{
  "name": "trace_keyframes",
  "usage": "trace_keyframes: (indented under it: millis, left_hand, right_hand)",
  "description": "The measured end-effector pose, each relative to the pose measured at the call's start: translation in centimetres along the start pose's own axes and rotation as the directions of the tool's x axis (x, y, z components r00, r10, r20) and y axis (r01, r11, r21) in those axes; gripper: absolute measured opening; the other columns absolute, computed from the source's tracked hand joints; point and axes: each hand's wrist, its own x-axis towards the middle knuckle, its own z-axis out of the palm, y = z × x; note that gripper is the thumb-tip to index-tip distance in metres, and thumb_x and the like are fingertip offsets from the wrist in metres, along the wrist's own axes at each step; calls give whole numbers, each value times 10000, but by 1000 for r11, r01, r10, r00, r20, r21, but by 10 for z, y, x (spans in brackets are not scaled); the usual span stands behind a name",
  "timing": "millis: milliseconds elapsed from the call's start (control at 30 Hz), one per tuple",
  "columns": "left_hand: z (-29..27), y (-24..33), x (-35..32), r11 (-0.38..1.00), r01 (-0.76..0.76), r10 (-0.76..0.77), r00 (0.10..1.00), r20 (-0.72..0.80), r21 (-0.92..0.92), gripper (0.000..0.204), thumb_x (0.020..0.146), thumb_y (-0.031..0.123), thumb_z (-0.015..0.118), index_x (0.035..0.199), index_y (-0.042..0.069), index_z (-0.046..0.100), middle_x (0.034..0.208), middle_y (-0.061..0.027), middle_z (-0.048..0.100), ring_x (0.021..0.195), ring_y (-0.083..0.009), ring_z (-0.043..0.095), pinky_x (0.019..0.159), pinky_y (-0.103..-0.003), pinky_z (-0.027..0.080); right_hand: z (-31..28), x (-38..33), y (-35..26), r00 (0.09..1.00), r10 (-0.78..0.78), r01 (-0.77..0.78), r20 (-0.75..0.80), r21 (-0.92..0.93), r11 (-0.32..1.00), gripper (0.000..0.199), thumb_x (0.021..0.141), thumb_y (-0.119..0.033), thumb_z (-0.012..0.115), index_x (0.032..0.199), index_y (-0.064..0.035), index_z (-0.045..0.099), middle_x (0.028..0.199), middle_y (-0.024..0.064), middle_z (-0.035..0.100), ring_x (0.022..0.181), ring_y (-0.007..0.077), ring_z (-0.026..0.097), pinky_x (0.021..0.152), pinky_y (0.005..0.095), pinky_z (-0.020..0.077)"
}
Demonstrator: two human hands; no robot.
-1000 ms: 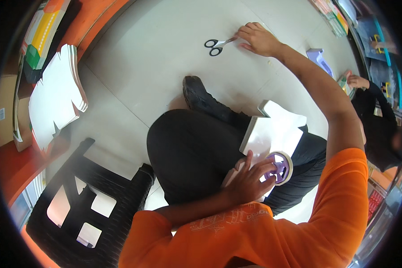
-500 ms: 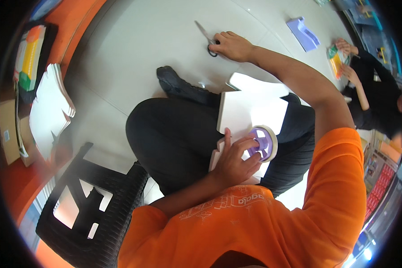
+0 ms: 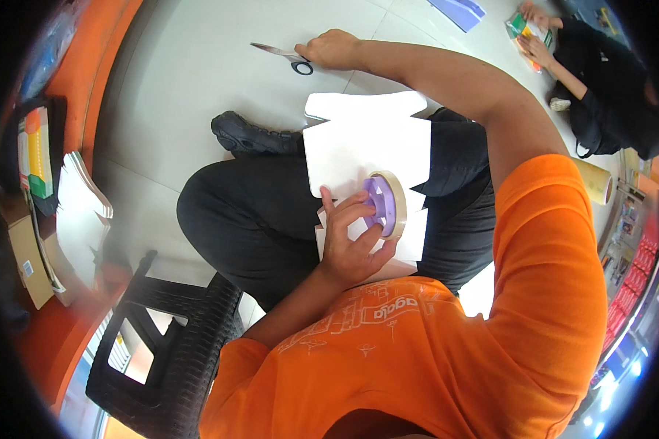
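You see a pale tiled floor [image 3: 198, 80] across the upper frame, grout lines bending toward the rim. A black woven plastic chair [image 3: 168, 351] sits lower left. Along the left edge runs an orange surface [image 3: 88, 66] with stacked white sheets [image 3: 80, 212] and a cardboard box [image 3: 25, 256]. Bright light spots glare at the lower right.
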Motion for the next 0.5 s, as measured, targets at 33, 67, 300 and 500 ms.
trace_keyframes:
  millis: [33,67,300,500]
  left_hand:
    - [0,-1,-1,1000,-5,5,1000,-13,10,357,653,96,844,934,102,624,1138,-130,507,1161,-366,563,1152,-687,143]
    - [-1,-1,-1,1000,-12,13,1000,-11,24,364,648,99,849,936,101,627,1136,-128,505,1160,-363,559,1151,-686,148]
    - [0,-1,1,996,-71,71,997,-6,48,374,624,109,871,920,96,643,1145,-122,498,1164,-353,536,1157,-674,162]
    - [-1,-1,-1,997,-66,67,998,-7,37,354,632,104,864,910,104,646,1155,-120,493,1157,-351,536,1166,-664,143]
  right_hand:
    - [6,2,1,993,-40,41,-110,11,999,313,904,-214,612,1182,-83,554,1109,126,599,1053,305,634,831,437,550]
    - [11,1,3,972,-75,80,-223,17,997,309,910,-201,601,1190,-81,555,1129,134,584,1056,311,635,829,432,553]
    - [16,24,4,974,-40,78,-222,165,983,296,944,-195,575,1214,-75,568,1182,157,529,1062,334,636,850,450,555]
    - [8,12,11,972,25,33,-232,246,969,293,923,-286,653,1102,-59,605,1084,153,604,980,346,659,820,456,549]
